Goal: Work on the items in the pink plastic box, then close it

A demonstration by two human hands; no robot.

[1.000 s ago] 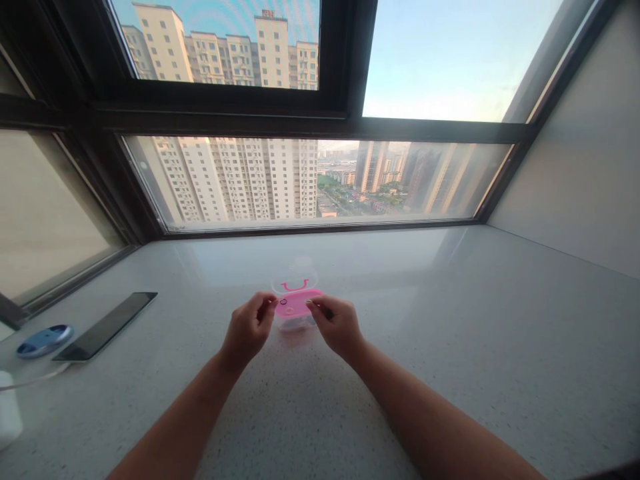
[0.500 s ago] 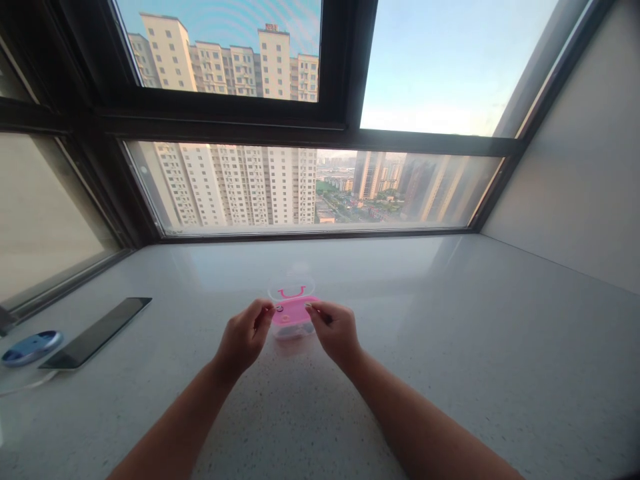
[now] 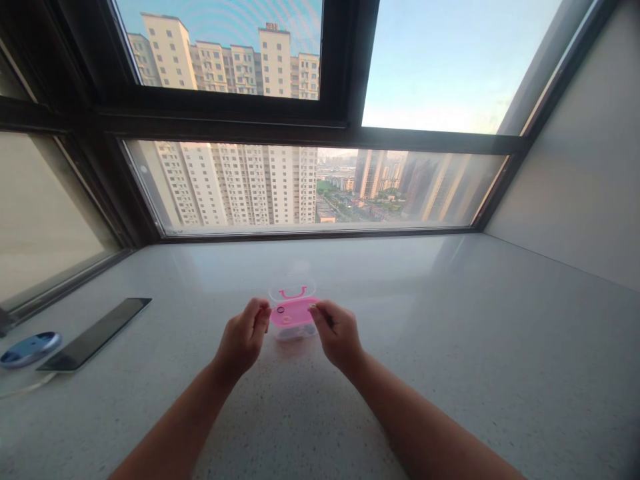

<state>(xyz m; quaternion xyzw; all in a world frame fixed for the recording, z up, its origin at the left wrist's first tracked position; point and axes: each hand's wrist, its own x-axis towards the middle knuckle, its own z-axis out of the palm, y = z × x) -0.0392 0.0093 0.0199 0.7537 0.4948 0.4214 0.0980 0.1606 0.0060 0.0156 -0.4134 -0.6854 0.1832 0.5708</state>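
A small clear plastic box with a pink tray [image 3: 293, 316] and an upright clear lid with a pink handle stands on the pale stone sill [image 3: 450, 347]. My left hand [image 3: 243, 341] is just left of the box, fingers curled in a pinch near its left edge. My right hand [image 3: 336, 333] is just right of it, thumb and forefinger pinched together near the right edge. What either pinch holds is too small to make out. A small dark ring lies on the pink tray.
A dark phone [image 3: 95, 334] lies at the left of the sill beside a blue round disc [image 3: 29, 349] with a white cable. A window with a dark frame [image 3: 320, 235] runs along the back; a grey wall [image 3: 575, 200] closes the right side.
The view shifted a little since a second ago. My left hand has drawn slightly back from the box's left edge; the right hand stays pinched by the right edge.
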